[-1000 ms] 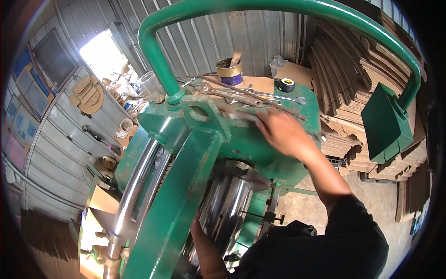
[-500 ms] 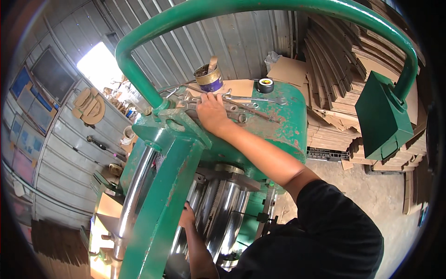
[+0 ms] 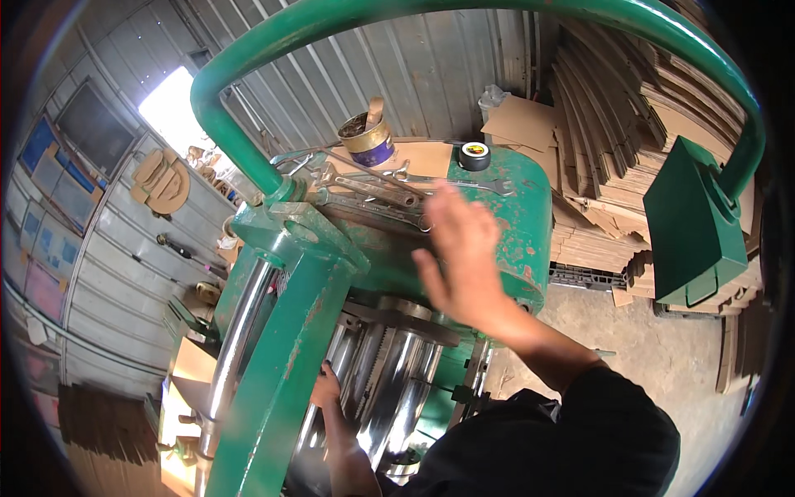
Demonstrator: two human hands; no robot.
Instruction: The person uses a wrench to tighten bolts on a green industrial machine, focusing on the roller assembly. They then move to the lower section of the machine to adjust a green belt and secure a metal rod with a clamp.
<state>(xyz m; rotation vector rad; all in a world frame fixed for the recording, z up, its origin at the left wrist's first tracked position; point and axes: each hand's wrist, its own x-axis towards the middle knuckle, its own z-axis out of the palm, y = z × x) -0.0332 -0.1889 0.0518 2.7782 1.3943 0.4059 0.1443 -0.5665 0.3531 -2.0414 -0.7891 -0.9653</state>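
Note:
My right hand point(image 3: 465, 258) is raised above the green machine's top point(image 3: 523, 224), blurred by motion. Its thumb stands apart from the fingers, and nothing shows in it. Just beyond it lie several metal wrenches: an adjustable wrench point(image 3: 364, 187), a combination wrench point(image 3: 373, 207) and a long wrench point(image 3: 484, 184) pointing right. Lower down, my left hand point(image 3: 326, 388) is beside the slanted green beam point(image 3: 286, 373), near the shiny steel rollers point(image 3: 402, 373). The beam hides most of its fingers, so whether it holds anything cannot be seen.
Behind the wrenches stands an open can point(image 3: 370, 142) with a brush-like handle, and a black tape roll point(image 3: 474, 156). A green tubular bar point(image 3: 236, 141) arches over the machine, with a green box point(image 3: 694, 224) at its right end. Cardboard stacks point(image 3: 596, 215) fill the right side.
My right hand has come off the wrenches and moved right and toward me, its fingers now spread. My left hand stays beside the beam, slightly lower in view.

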